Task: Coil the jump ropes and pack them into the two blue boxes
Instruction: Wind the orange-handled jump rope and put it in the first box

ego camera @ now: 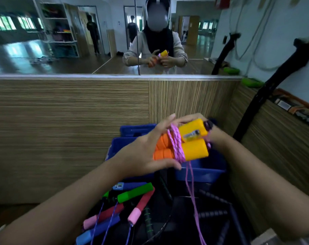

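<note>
both forearms reach in from the bottom edge toward a pair of yellow-and-orange handles [182,145] held side by side above the blue boxes. left hand [146,149] grips the orange ends, thumb underneath and fingers over the top. right hand [219,137] sits behind the yellow ends, mostly hidden, its fingers curling over the upper handle. pink rope [176,144] is wound several turns around the middle of both handles, and its loose tail hangs down past the near blue box [201,171]. a second blue box [132,129] stands just behind it, against the wood-panelled wall [70,129]. a small label on the upper handle is too blurred to read. below the hands lies a pile of other jump ropes [132,206] with green, red, pink, blue and black handles.
</note>
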{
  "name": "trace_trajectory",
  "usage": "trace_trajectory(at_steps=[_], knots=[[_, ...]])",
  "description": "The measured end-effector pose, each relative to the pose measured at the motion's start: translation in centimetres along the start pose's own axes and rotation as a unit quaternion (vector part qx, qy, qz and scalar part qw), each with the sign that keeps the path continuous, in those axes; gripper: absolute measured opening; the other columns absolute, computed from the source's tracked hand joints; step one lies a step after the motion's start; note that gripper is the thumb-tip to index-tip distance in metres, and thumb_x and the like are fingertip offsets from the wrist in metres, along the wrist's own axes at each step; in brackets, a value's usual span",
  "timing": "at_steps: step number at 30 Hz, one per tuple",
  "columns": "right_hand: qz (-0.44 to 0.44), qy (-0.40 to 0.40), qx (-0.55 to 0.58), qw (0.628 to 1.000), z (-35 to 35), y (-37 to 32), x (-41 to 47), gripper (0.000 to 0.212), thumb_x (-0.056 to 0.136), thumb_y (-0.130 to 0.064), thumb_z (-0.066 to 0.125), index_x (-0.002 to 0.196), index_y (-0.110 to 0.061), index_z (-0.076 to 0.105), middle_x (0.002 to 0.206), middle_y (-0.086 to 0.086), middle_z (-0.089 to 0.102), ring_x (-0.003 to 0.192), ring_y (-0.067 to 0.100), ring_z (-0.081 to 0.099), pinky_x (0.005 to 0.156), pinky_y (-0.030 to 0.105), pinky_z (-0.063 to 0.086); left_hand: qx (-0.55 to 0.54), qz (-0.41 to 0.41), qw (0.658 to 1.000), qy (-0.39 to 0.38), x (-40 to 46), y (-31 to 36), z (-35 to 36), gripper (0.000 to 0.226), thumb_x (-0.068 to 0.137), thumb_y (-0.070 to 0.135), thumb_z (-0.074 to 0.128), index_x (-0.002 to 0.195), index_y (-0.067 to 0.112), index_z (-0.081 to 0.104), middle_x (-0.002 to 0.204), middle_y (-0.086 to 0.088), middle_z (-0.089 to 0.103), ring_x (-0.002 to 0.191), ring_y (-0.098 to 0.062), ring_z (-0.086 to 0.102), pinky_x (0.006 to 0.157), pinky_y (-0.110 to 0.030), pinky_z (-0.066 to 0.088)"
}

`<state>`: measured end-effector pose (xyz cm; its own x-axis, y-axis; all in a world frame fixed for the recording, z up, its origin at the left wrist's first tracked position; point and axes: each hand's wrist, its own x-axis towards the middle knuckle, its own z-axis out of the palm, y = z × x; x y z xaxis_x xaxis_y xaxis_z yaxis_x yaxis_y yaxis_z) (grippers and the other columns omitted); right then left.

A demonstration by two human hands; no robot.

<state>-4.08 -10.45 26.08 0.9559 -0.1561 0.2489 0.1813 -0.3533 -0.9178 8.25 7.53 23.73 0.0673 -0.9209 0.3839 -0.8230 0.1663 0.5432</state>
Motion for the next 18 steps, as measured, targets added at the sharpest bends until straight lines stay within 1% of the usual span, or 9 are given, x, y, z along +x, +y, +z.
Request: trace_trajectory(at_steps=[1,3,5,7,10,12,14,16,18], knots=[[0.016,0.025,-0.003,1.000,0.8,1.1,-0.1,0.011,0.077,-0.039,0.072,0.077,-0.028,0.072,0.070,-0.014,0.067,0.062,-0.008,0.062,0.061,0.006,0.046,0.004,0.008,0.999,0.034,0.2,-0.3,-0.6,0.092,0.070,0.071,0.062,0.142,0.059,0.006,0.134,0.014,0.044,0.114,0.002,0.049,0.092,-0.004,0.037],[0.076,0.064,0.065,0.993,3.4,3.7,-0.1,0.013,0.086,-0.025,0.066,0.076,-0.018,0.065,0.058,-0.005,0.051,0.042,0.004,0.047,0.046,0.015,0.037,0.017,0.008,0.993,0.115,0.7,-1.6,-2.1,0.081,0.072,0.077,0.054,0.142,0.051,0.022,0.131,0.011,0.046,0.102,0.002,0.054,0.085,-0.001,0.038],[0.105,0.065,0.087,0.988,5.8,6.3,-0.3,0.021,0.089,-0.026,0.059,0.098,-0.010,0.071,0.053,0.001,0.045,0.044,0.011,0.035,0.043,0.021,0.028,0.021,-0.039,0.981,0.190,1.1,-3.3,-3.8,0.081,0.072,0.077,0.054,0.141,0.043,0.028,0.124,0.006,0.050,0.089,0.007,0.056,0.073,0.001,0.040],[0.109,0.050,0.013,0.993,7.0,7.8,-1.4,0.026,0.094,-0.023,0.053,0.114,-0.013,0.067,0.055,-0.002,0.046,0.046,0.007,0.038,0.046,0.020,0.031,0.042,-0.107,0.970,0.213,1.2,-5.5,-5.1,0.084,0.075,0.071,0.059,0.144,0.032,0.030,0.120,0.003,0.051,0.082,0.008,0.053,0.064,-0.002,0.041],[0.049,0.017,-0.175,0.983,7.5,7.5,-2.7,0.025,0.095,-0.027,0.053,0.115,-0.020,0.067,0.066,0.002,0.055,0.063,0.002,0.046,0.058,0.025,0.039,0.116,-0.164,0.972,0.123,0.3,-9.2,-5.8,0.101,0.067,0.087,0.047,0.147,0.028,0.030,0.127,-0.005,0.052,0.091,-0.009,0.056,0.074,-0.018,0.041],[0.008,0.031,-0.224,0.974,6.6,5.9,-2.4,0.023,0.093,-0.030,0.055,0.105,-0.017,0.070,0.074,0.006,0.063,0.066,0.004,0.049,0.061,0.027,0.042,0.157,-0.168,0.973,0.019,-0.3,-10.8,-5.0,0.112,0.058,0.097,0.035,0.149,0.032,0.025,0.137,-0.006,0.048,0.109,-0.019,0.052,0.085,-0.030,0.043],[-0.012,0.052,-0.240,0.969,4.9,4.1,-1.6,0.025,0.091,-0.031,0.055,0.099,-0.013,0.070,0.076,0.006,0.064,0.066,0.010,0.053,0.061,0.027,0.043,0.161,-0.165,0.971,-0.059,-0.7,-11.1,-3.8,0.112,0.056,0.099,0.033,0.149,0.038,0.019,0.138,-0.003,0.047,0.116,-0.020,0.051,0.092,-0.035,0.045],[-0.011,0.049,-0.258,0.965,3.1,2.5,-0.8,0.020,0.092,-0.028,0.057,0.096,-0.012,0.070,0.075,0.003,0.064,0.068,0.013,0.057,0.064,0.029,0.045,0.167,-0.131,0.971,-0.108,-0.7,-9.8,-2.2,0.105,0.062,0.095,0.035,0.149,0.041,0.015,0.130,-0.001,0.049,0.112,-0.018,0.053,0.092,-0.031,0.044],[-0.001,0.034,-0.265,0.964,1.5,1.5,0.0,0.014,0.090,-0.025,0.060,0.091,-0.014,0.069,0.076,-0.006,0.064,0.071,0.006,0.059,0.066,0.027,0.047,0.171,-0.073,0.972,-0.142,-0.6,-7.6,-0.7,0.095,0.071,0.083,0.045,0.148,0.040,0.010,0.124,0.001,0.050,0.108,-0.013,0.052,0.090,-0.020,0.038]])
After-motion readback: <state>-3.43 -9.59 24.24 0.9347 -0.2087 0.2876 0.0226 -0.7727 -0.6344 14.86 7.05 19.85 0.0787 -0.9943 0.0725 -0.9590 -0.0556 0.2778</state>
